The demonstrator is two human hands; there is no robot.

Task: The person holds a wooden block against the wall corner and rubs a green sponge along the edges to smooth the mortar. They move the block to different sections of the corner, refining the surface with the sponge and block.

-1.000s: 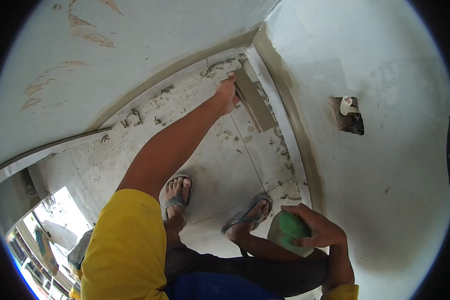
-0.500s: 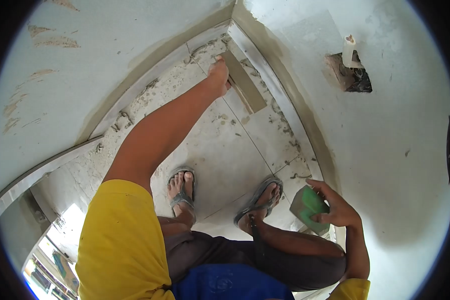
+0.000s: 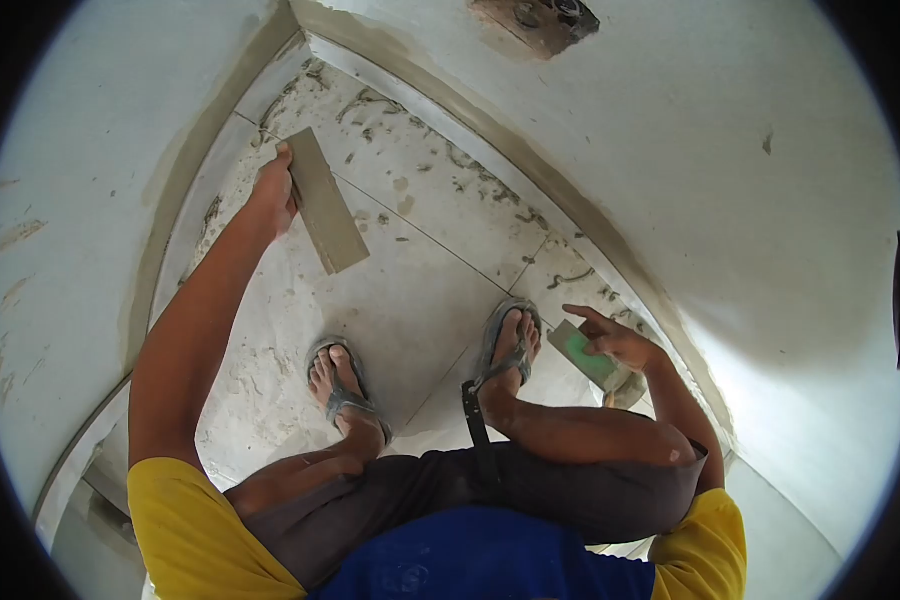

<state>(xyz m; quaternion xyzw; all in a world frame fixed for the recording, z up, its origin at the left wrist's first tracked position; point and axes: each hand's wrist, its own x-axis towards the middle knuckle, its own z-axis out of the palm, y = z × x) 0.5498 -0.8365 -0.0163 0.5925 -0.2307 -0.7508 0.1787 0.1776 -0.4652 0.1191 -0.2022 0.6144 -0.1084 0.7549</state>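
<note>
My left hand (image 3: 275, 192) is closed round the grip side of a flat rectangular plastering trowel (image 3: 330, 210), whose grey-brown plate is raised over the floor near the left wall. The trowel's handle is hidden behind my fingers and the plate. By my right knee, my right hand (image 3: 620, 345) grips a green and grey rectangular piece (image 3: 577, 346) smeared with mortar. Its index finger points outward while the other fingers bend over the piece. Whether this is a sponge or a small float, I cannot make out.
Pale floor tiles (image 3: 420, 270) are spotted with mortar crumbs. White skirting (image 3: 410, 95) lines both walls, with a grey mortar band (image 3: 530, 150) above it. A wall box opening (image 3: 538, 22) shows at the top. My sandalled feet (image 3: 342, 385) stand between the hands.
The view has turned, shifting the corner and wall opening leftward and up. My left hand has drawn the trowel back from the right skirting. My right hand keeps the green piece, now tilted differently.
</note>
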